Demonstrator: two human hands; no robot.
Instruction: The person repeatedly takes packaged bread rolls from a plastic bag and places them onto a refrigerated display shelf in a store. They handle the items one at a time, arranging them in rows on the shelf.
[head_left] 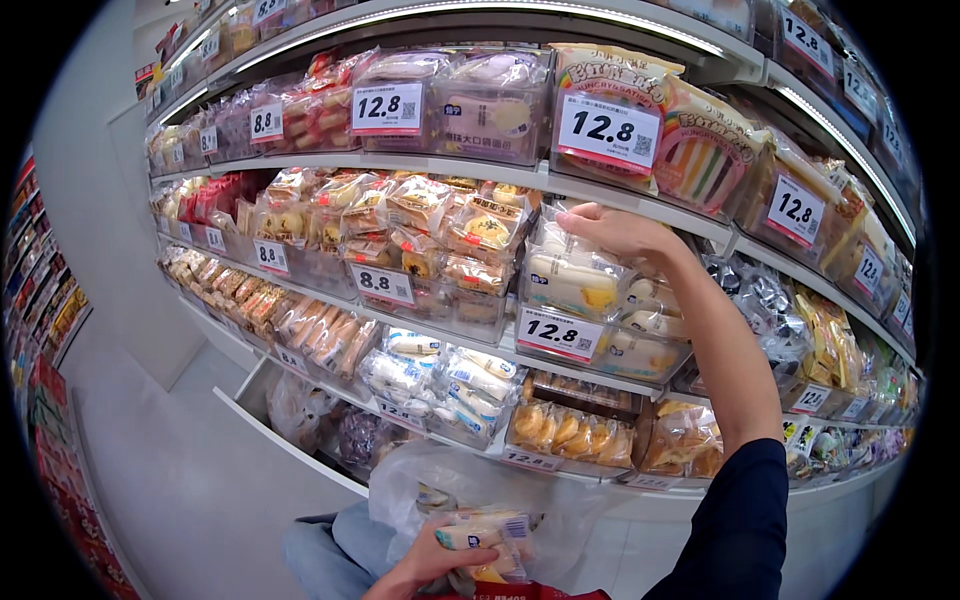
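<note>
My right hand (pixel 612 228) reaches up into a clear bin on the middle shelf. Its fingers close at the top of a see-through packet of pale bread (pixel 570 280); some fingertips are hidden. More such packets stand beside it in the bin. Low in front of me, my left hand (pixel 455 553) is closed around a wrapped bread packet (pixel 505 540) with pale pieces inside. That hand is at the mouth of a translucent plastic bag (pixel 420 480), which rests by my knees and has other packets in it.
Shelves of packaged breads and pastries curve around me, with price cards (pixel 560 333) on the bin fronts. Above my right hand runs a shelf edge (pixel 640 205). Bins of round buns (pixel 570 432) and white-wrapped rolls (pixel 440 375) sit lower down. Grey floor (pixel 200 480) lies left.
</note>
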